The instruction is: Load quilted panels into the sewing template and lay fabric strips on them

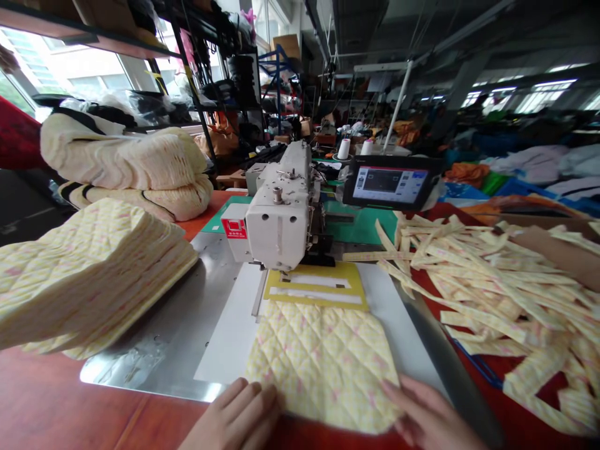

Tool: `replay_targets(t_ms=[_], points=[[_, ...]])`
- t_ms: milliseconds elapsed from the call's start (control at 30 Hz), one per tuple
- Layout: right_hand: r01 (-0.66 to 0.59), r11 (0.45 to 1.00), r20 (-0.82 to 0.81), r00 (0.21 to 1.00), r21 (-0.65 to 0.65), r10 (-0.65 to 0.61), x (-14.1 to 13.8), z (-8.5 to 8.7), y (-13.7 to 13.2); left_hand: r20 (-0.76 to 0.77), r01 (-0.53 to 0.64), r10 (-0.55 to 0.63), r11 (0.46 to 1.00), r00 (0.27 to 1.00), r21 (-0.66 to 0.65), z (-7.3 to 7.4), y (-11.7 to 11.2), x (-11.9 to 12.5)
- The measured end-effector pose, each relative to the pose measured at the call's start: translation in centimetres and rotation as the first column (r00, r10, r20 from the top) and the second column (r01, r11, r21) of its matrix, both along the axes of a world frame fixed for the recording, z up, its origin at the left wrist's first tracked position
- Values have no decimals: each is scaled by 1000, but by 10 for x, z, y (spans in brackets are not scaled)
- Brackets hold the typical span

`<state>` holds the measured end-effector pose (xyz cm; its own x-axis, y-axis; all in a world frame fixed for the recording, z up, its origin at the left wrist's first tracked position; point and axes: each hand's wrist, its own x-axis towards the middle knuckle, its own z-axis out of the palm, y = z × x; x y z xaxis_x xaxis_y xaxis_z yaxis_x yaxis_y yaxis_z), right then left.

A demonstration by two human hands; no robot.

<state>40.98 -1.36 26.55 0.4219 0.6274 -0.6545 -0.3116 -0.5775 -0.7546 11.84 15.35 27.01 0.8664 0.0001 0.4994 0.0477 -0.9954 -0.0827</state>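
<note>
A yellow checked quilted fabric piece [323,369] lies flat, its far edge at the yellow clamp plate [319,294] of a white sewing machine [281,219]. At the piece's near left corner, my left hand [241,412] is closed on the edge, fingers bent and the thumb out of sight. My right hand [424,409] pinches the near right edge, thumb on top and the other fingers beside and below it. The clamp plate has two long slots with white showing through. The needle is hidden behind the machine head.
On the left rises a stack of quilted pieces [89,275], with bundled pieces [131,162] behind it. Loose fabric strips [492,275] heap up at right, near a blue tool [478,362]. A control screen [389,181] stands behind the machine. A red sleeve [19,137] shows at far left.
</note>
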Motion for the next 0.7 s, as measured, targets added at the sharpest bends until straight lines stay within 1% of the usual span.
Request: replay_targets(t_ms=[33,100,200,300,367,400,467,500,533,600,633,667,700], points=[[5,1000,-16,1000,12,-4,7,-2,6,3,-8,8,1000,1000,-27,1,6,1],[6,998,-37,999,61,-4,20,-6,22,19,-43,44,997,999,-60,-2,20,5],[35,983,-18,999,180,-33,32,-7,49,-2,-141,141,989,990,-34,-9,40,15],[76,952,26,996,295,-88,37,-6,68,-40,-196,196,980,980,-18,-12,56,25],[69,950,62,994,306,-92,41,-6,76,-75,-238,236,971,969,-23,-13,62,31],[51,957,110,990,284,-86,44,-8,78,-92,-258,255,966,963,-21,-13,64,33],[-2,977,291,955,215,-63,52,-13,81,-100,-292,290,956,952,-5,-16,67,36],[-31,984,419,907,178,-47,56,-17,83,-94,-310,309,951,946,4,-18,69,38],[-51,987,556,830,153,-43,59,-21,84,-82,-329,329,944,941,14,-21,69,39],[-83,987,786,615,140,-60,65,-30,87,-61,-369,370,929,927,24,-26,70,40],[-99,985,858,509,144,-74,67,-34,87,-54,-388,389,921,920,23,-28,70,40],[-113,983,903,422,147,-87,68,-38,87,-55,-405,406,914,912,20,-30,71,40],[-123,981,928,360,148,-95,70,-42,87,-66,-419,419,908,906,14,-31,71,38]])
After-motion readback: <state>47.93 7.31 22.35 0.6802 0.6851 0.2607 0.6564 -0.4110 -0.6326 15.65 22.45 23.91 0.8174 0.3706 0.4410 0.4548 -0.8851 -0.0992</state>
